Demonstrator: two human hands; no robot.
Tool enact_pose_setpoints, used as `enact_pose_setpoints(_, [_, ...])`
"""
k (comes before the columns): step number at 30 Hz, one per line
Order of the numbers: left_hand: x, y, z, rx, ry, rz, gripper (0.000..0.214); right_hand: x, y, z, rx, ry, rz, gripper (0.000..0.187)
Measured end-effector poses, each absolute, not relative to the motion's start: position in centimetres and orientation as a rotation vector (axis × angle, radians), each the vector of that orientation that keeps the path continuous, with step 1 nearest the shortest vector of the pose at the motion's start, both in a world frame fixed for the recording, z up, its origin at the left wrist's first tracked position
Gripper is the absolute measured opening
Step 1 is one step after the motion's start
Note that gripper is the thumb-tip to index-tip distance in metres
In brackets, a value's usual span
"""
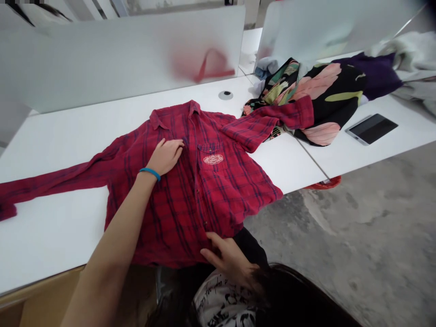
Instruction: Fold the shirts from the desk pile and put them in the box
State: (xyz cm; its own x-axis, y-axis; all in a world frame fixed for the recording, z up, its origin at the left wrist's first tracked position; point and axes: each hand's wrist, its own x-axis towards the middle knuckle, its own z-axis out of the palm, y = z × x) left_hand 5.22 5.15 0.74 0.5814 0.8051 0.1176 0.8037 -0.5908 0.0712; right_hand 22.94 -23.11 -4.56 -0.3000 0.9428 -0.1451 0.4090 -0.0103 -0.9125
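Note:
A red plaid shirt [218, 181] lies spread face up on the white table [68, 131], sleeves out to both sides, its hem hanging over the near edge. My left hand [165, 156] rests flat on the shirt's chest just below the collar, fingers together and stretched; a blue band circles the wrist. My right hand [229, 260] is at the hem by the button strip, fingers extended and touching the fabric's lower edge.
A floral black garment [316, 97] and other clothes are piled at the back right. A dark tablet [372, 128] lies on the adjoining table. Frosted dividers [119, 54] stand behind. Concrete floor [357, 236] lies to the right.

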Motion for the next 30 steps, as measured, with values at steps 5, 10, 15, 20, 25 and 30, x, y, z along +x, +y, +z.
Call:
enact_pose_setpoints(5, [4.0,7.0,4.0,3.183,1.289,-0.088,0.031,23.3,-22.8,-4.3,-1.348,-1.808,1.219,0.027])
enact_pose_setpoints(10, [3.0,6.7,5.6,3.262,0.977,-0.267,0.02,23.7,-22.5,-4.8,-1.304,-1.798,1.199,0.023])
enact_pose_setpoints(15, [3.8,4.7,5.8,3.322,0.593,-0.353,0.021,23.6,-22.2,-4.3,-1.309,-1.848,1.2,0.02])
enact_pose_setpoints(20, [5.1,2.2,6.9,3.32,0.292,-0.414,0.056,23.4,-22.0,-4.2,-1.314,-1.894,1.193,0.018])
enact_pose_setpoints(25, [5.9,0.9,6.8,3.267,0.09,-0.557,0.053,23.2,-21.9,-4.2,-1.333,-1.932,1.174,0.017])
enact_pose_setpoints(30, [5.3,1.7,6.5,3.247,0.277,-0.496,0.038,23.3,-22.0,-4.2,-1.36,-1.922,1.155,0.016])
